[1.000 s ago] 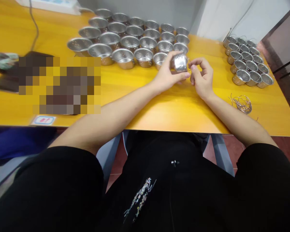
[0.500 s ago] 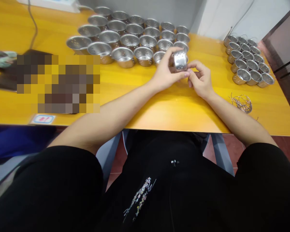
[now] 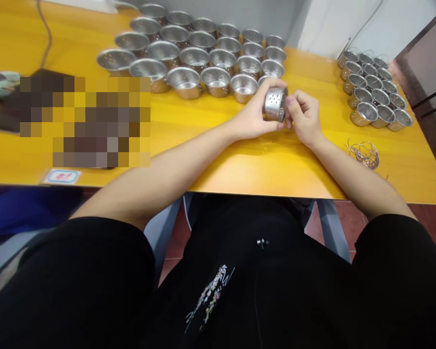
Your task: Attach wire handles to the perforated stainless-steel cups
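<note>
My left hand point(image 3: 257, 112) is wrapped round a small perforated steel cup point(image 3: 273, 104), fingers over the top and thumb beneath. The cup is tipped on its side, its open end facing right. At that rim is my right hand point(image 3: 305, 115), closed with thumb and fingers pressed together. Whatever it pinches is too small or hidden to make out. Several more perforated steel cups point(image 3: 215, 81) stand in rows behind my hands, mouths up. To the right of my right forearm lies a loose bundle of thin bent wires point(image 3: 365, 154).
At the back right, a second group of steel cups point(image 3: 364, 114) stands in rows, some with thin wire handles. A dark flat object point(image 3: 7, 114) and a cable point(image 3: 48, 41) are on the left of the yellow table point(image 3: 240, 169). A label card point(image 3: 62, 176) sits at its front edge.
The cup in my left hand has come slightly down and right, and its open end has turned toward my right hand. My right fingers have shifted up along the rim.
</note>
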A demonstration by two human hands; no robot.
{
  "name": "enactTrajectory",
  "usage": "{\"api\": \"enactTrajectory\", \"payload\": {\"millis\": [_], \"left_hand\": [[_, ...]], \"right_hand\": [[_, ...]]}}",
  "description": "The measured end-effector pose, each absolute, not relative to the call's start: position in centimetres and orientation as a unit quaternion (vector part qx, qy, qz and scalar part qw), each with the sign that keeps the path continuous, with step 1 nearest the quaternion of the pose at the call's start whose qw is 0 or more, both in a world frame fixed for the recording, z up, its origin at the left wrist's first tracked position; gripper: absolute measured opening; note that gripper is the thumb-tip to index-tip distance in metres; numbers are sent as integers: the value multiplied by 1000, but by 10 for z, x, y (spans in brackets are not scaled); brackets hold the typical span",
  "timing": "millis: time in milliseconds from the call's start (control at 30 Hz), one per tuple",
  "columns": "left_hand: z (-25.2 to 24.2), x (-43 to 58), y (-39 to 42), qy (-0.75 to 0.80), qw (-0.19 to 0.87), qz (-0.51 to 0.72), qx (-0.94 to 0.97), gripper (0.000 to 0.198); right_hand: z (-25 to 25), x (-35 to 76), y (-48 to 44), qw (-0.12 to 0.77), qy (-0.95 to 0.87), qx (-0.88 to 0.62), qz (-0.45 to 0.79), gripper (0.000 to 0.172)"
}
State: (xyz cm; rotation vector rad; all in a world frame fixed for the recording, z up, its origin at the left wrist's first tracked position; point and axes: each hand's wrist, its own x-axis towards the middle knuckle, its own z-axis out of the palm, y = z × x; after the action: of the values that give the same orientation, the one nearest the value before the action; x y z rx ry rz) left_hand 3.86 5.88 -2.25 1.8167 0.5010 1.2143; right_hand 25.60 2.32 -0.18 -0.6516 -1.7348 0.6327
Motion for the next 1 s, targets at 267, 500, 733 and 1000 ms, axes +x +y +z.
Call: {"api": "enactTrajectory", "payload": {"millis": [267,500,733,1000], "left_hand": [[3,33,22,228,563,464,645,90],[15,38,14,254,617,494,557,53],[21,40,10,283,620,499,536,49],[21,34,13,250,661,464,535,61]], "right_hand": [[9,252,6,489,-769,-325,252,87],[13,248,2,489,-782,-295,250,83],[11,247,-2,478,-788,-295,251,77],[13,249,1,480,-759,-348,269,87]]}}
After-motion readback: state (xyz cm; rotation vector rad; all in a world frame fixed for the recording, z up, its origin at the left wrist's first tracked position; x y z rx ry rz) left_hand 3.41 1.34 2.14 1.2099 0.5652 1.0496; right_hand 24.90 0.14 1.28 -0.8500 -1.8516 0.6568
